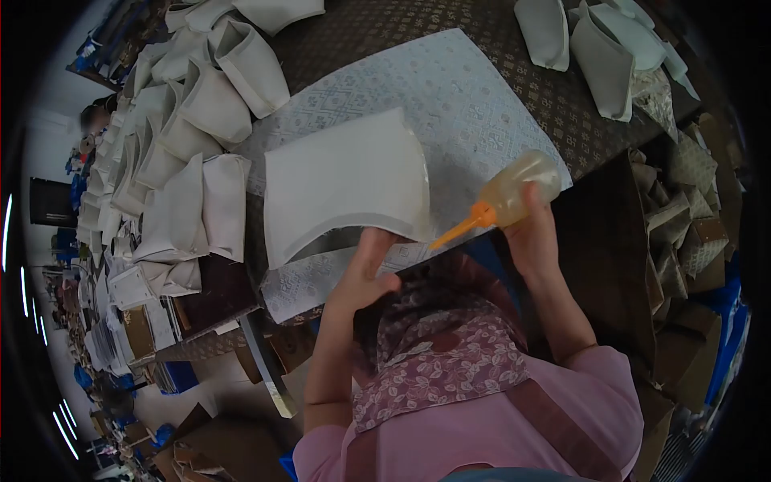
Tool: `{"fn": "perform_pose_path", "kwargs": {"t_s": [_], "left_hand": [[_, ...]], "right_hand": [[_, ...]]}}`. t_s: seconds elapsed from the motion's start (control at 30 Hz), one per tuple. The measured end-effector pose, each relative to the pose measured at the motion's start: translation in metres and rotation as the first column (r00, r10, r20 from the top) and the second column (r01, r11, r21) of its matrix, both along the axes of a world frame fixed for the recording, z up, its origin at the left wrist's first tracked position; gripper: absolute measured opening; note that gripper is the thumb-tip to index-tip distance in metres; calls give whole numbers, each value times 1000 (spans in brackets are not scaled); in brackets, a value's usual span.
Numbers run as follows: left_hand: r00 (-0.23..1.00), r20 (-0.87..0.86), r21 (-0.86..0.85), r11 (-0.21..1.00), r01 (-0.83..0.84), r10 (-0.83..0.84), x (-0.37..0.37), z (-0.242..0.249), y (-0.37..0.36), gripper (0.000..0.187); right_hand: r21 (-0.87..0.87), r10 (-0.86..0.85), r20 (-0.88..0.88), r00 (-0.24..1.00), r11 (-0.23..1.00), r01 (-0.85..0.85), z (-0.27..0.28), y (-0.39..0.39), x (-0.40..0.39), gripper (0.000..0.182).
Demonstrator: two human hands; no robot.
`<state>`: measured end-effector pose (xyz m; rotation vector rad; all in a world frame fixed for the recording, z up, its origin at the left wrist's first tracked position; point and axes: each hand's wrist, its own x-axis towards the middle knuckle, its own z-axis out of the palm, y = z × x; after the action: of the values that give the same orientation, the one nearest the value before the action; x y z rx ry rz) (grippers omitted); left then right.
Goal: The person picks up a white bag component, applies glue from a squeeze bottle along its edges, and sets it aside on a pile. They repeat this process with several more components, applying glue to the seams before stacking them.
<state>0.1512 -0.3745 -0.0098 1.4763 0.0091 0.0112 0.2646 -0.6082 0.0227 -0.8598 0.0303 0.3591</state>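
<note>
Gripping one glue bottle (518, 189), right hand (532, 233) fingers clenched; left hand (365, 273) fingers flat on one white sheet (345, 185)

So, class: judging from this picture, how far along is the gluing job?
Done: folded white pieces stacked at the table's left. In hand: the right hand tips a glue bottle toward a white sheet that the left hand steadies. Left: more pieces lie at the far right.

The right hand (532, 233) covers the glue bottle's (514, 191) base; its contents are unclear. The white sheet's (341, 185) near edge lies hidden behind the left hand (365, 273).
</note>
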Motion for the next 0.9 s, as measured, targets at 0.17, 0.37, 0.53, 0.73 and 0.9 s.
{"fn": "perform_pose_path", "kwargs": {"t_s": [0.17, 0.37, 0.53, 0.73, 0.9], "left_hand": [[958, 87, 865, 456, -208, 272, 10, 17, 19, 54], [634, 760, 603, 209, -770, 144, 46, 112, 54, 16], [631, 753, 569, 297, -767, 189, 56, 166, 58, 19], [808, 503, 622, 519, -586, 309, 50, 164, 36, 17], [873, 400, 647, 588, -484, 278, 40, 162, 29, 18]], "right_hand": [[95, -98, 216, 972, 992, 79, 32, 8, 37, 54], [101, -153, 368, 917, 987, 124, 108, 43, 56, 57], [185, -167, 462, 871, 979, 90, 148, 68, 70, 57], [48, -121, 558, 821, 992, 114, 171, 72, 73, 62], [-88, -61, 589, 806, 986, 138, 167, 73, 79, 72]]}}
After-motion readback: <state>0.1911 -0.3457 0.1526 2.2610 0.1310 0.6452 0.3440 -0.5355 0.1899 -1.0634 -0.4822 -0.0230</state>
